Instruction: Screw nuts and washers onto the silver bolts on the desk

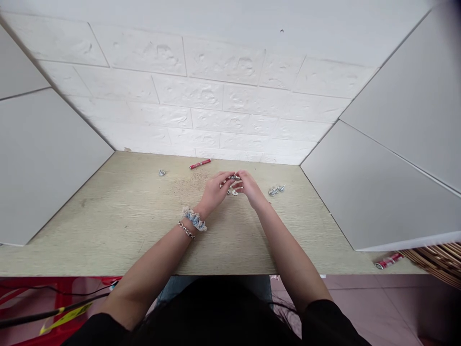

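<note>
Above the middle of the table, my left hand (215,191) and my right hand (250,189) meet at the fingertips. Between them they pinch a small metal bolt (235,178), lying sideways; its exact fittings are too small to make out. Just below the fingers, a nut (228,192) and a flat round washer (235,192) rest on the wooden table (230,240). To the right lies a cluster of bolts (276,190) with hardware on them. A single bolt (162,172) stands apart on the left.
Near the back wall (205,96) lies a red tube-shaped item (200,164). A second red tube (389,261) sits at the front right by a wicker basket (437,259). Grey panels (50,158) flank both sides. A red stool (65,298) stands below at left.
</note>
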